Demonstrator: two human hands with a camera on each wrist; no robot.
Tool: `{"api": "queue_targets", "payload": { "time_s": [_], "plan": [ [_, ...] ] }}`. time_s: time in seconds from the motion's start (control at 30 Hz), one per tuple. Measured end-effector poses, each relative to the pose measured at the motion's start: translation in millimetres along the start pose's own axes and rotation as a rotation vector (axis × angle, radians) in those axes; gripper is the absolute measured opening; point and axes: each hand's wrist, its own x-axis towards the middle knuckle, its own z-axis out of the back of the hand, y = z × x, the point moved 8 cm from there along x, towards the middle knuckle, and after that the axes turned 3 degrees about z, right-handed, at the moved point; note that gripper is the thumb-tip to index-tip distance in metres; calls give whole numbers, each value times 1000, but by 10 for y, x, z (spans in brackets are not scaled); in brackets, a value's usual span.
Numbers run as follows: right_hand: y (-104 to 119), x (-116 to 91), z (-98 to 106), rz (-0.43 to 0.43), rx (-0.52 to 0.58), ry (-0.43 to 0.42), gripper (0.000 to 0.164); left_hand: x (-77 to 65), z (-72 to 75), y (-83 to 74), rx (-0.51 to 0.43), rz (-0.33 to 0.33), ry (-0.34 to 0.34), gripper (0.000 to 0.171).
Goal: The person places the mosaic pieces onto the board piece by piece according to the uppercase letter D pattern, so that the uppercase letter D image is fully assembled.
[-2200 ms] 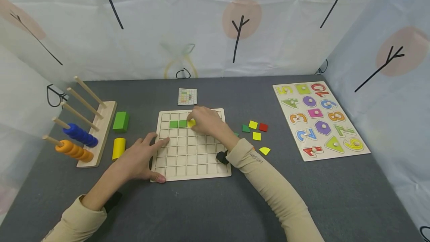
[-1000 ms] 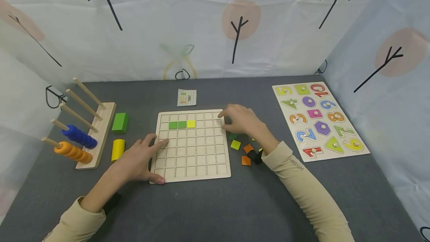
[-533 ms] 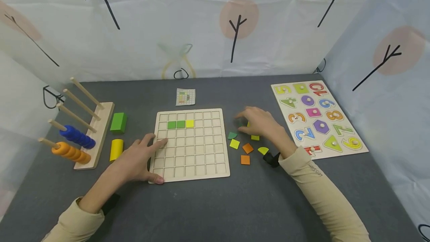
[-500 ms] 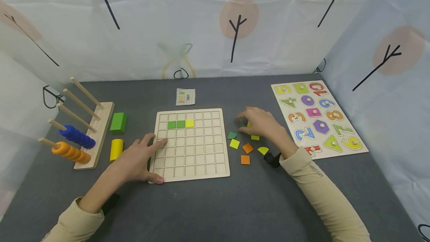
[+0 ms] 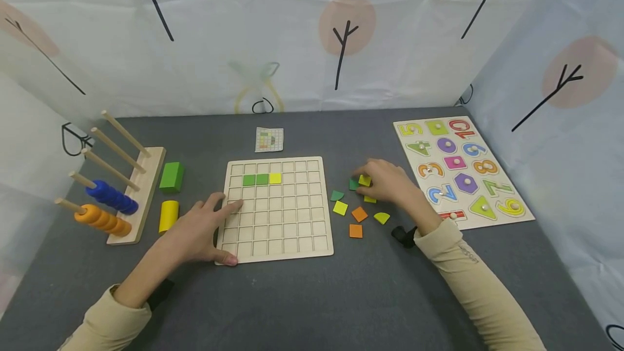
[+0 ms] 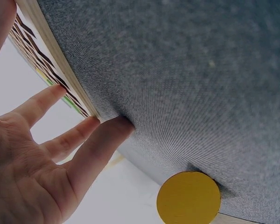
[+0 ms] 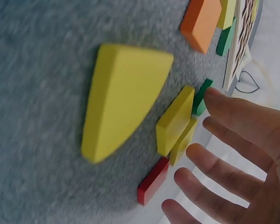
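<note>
My left hand (image 5: pixel 200 229) rests at the left edge of a wooden grid board (image 5: pixel 278 232), fingers spread, with the thumb by its lower corner. Two green squares (image 5: pixel 255 180) and a yellow square (image 5: pixel 275 178) sit in one row of that board. Right of it, my right hand (image 5: pixel 387 180) hovers low over loose tiles, index finger and thumb on either side of a green tile (image 5: pixel 353 184) and a yellow tile (image 5: pixel 364 180). In the right wrist view the fingers stand apart, and the thumb tip is close to the green tile (image 7: pixel 203 98). A red tile (image 7: pixel 153 181) lies below the fingers.
Loose orange tiles (image 5: pixel 359 214) and a yellow rounded piece (image 5: pixel 382 218) lie nearby. A number puzzle board (image 5: pixel 465 175) stands at right. A pattern card (image 5: pixel 269 140) lies behind the grid. At left are a peg stacker (image 5: pixel 146 194), green block (image 5: pixel 171 177) and yellow cylinder (image 5: pixel 168 216).
My right hand has let go of the yellow square on the grid and moved right to the loose tiles, lowering over them. The left hand has stayed at the board's edge.
</note>
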Motion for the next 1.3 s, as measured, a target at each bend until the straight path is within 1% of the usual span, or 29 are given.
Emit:
{"api": "queue_targets", "payload": {
  "time_s": [0.27, 0.47, 0.8, 0.93, 1.17, 1.23, 1.3],
  "plan": [
    [96, 34, -30, 22, -20, 2, 37, -8, 10, -9, -7, 7, 9, 118],
    [122, 48, -37, 31, -33, -10, 35, -8, 11, -14, -2, 8, 11, 118],
    [130, 66, -46, 30, -4, -47, 29, -8, 18, -24, -2, 10, 9, 117],
    [192, 67, -14, 55, 7, -64, 22, -9, 21, -27, -6, 10, 9, 118],
    [377, 89, 51, 127, 18, -89, 8, -10, 24, -24, -12, 13, 12, 118],
    [425, 103, 51, 141, 24, -88, 9, -9, 24, -24, -11, 12, 13, 118],
    [470, 118, 51, 153, 33, -86, 13, -8, 21, -23, -9, 11, 14, 119]
  ]
}}
